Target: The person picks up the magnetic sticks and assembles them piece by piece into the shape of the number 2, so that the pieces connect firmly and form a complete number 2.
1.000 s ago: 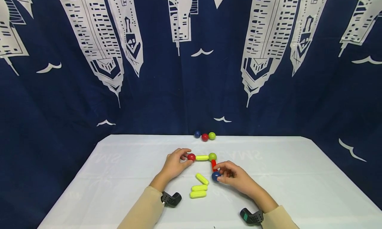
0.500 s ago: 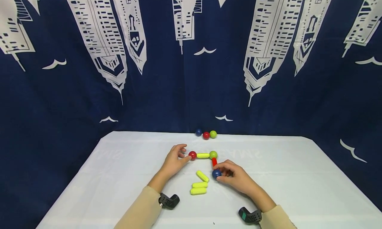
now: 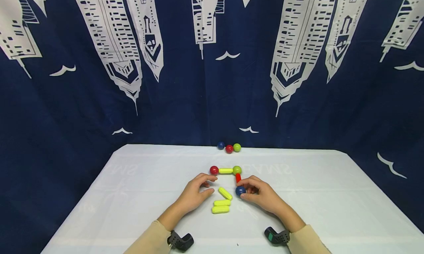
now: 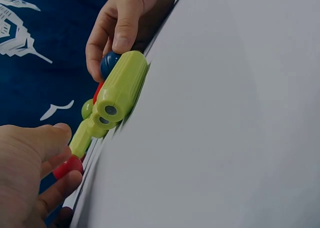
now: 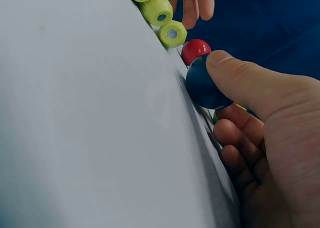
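Note:
My right hand [image 3: 263,195] pinches a blue ball [image 3: 240,190] between thumb and fingers. A red rod [image 3: 238,178] runs from that ball to a green ball [image 3: 237,169], and a yellow-green rod [image 3: 226,170] links the green ball to a red ball [image 3: 214,170]. Together they make a bent chain lying on the table. My left hand [image 3: 195,195] holds nothing; its fingers are spread and loosely bent, just in front of the red ball and left of the loose rods. In the left wrist view, its fingers [image 4: 64,188] overlap the red ball.
Three loose yellow-green rods lie between the hands: one slanted [image 3: 225,193], and two side by side nearer me, the front rod [image 3: 220,209] being closest. At the white table's [image 3: 149,173] far edge sit a blue ball [image 3: 221,145], a red ball [image 3: 229,149] and a green ball [image 3: 237,147].
My left hand has come away from the red ball and moved toward me, beside the loose rods. The right hand keeps its hold on the blue ball. The head view has shifted slightly.

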{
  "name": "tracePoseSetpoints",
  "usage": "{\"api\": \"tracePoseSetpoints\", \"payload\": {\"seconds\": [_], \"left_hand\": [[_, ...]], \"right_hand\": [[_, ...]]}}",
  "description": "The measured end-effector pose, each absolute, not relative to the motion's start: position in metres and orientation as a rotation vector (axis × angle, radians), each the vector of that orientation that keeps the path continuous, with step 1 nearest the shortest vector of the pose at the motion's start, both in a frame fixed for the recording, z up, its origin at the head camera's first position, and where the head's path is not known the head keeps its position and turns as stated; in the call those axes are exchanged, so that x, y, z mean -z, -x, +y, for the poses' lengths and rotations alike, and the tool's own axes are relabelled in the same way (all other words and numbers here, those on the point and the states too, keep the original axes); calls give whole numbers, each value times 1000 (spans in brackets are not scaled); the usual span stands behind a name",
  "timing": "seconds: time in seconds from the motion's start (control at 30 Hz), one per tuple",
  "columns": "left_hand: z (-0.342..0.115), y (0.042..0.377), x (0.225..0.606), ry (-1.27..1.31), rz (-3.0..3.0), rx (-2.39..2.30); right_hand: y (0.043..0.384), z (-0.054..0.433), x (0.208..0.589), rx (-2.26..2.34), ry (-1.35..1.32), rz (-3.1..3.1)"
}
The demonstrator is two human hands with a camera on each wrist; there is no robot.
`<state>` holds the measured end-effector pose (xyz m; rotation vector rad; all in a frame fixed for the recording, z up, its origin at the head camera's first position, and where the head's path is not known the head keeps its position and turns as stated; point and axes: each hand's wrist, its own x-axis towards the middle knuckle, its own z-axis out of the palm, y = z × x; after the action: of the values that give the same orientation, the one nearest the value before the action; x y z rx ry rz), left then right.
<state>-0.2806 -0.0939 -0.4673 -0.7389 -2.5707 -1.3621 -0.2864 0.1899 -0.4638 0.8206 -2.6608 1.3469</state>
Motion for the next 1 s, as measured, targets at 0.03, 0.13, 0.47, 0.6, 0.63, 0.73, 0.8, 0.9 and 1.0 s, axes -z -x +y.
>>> {"api": "tracePoseSetpoints", "payload": {"seconds": [0.03, 0.13, 0.47, 0.6, 0.63, 0.73, 0.8, 0.9, 1.0], "left_hand": [[-94, 281, 468, 757, -2576, 1335], [-96, 282, 468, 810, -2638, 1228], [-92, 281, 468, 932, -2696, 1018], [-91, 281, 467, 993, -2696, 956], [-91, 281, 467, 998, -2699, 944], [-91, 281, 467, 976, -2697, 942], [-91, 280, 468, 943, -2694, 955], [-91, 280, 467, 899, -2687, 955], [-90, 280, 467, 866, -2682, 916]], "right_hand": [[286, 189, 463, -1348, -825, -2658], [287, 188, 463, -1348, -830, -2661], [287, 188, 462, -1342, -807, -2684], [287, 189, 463, -1335, -803, -2688], [287, 189, 463, -1336, -805, -2687], [287, 189, 462, -1352, -813, -2681], [286, 189, 463, -1357, -812, -2683], [285, 188, 463, -1350, -810, -2687], [285, 189, 463, -1339, -806, -2689]]}}
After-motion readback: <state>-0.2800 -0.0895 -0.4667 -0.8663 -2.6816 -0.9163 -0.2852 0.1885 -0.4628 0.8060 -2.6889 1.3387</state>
